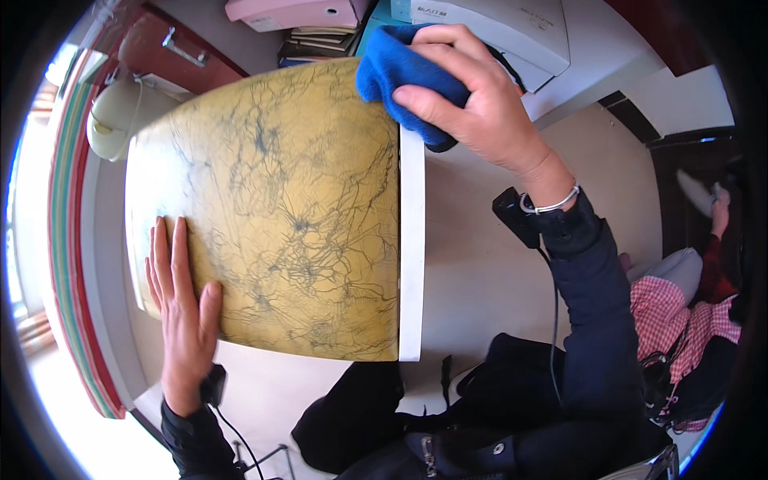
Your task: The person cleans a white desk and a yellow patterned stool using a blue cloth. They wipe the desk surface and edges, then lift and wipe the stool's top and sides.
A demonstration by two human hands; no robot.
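A table or cabinet top, yellow with dark marble-like veins, fills the middle of the view and has a white right edge. My right hand is shut on a blue cloth, bunched at the top's far right corner; the cloth hangs a little over that edge. My left hand lies flat, palm down, on the near left part of the top, with the fingers pointing away from me. Light glares off the surface beyond its fingertips.
Beyond the top are a stack of books, a pink box and a white box. A pale lidded bin stands at the far left, near a striped curtain. Another person is at the right.
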